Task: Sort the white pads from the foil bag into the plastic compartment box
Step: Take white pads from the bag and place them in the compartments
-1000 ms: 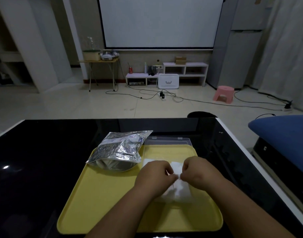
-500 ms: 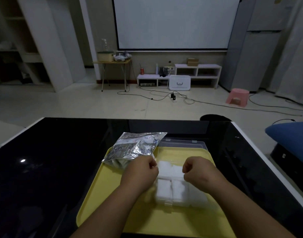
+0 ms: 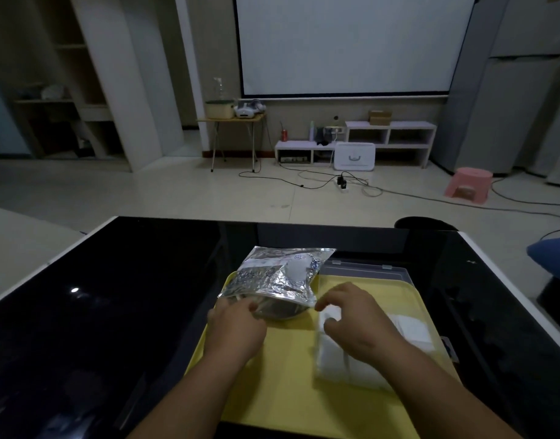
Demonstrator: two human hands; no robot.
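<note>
Evidently my left grip [image 3: 237, 324] pinches the mouth of the crinkly foil bag [image 3: 278, 280] while my right grip [image 3: 358, 321] nips a white pad [image 3: 331, 313], likely soft and featherlight, best taken by its edge.

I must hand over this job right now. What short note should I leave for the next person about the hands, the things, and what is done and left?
Left hand: grips the near open edge of the foil bag, which lies on the yellow tray.
Right hand: fingers curled over a white pad in the box; a grip cannot be confirmed.
Done: several pads lie in the box's compartments.
Left: move the remaining pads from the bag; how many remain is hidden.
</note>
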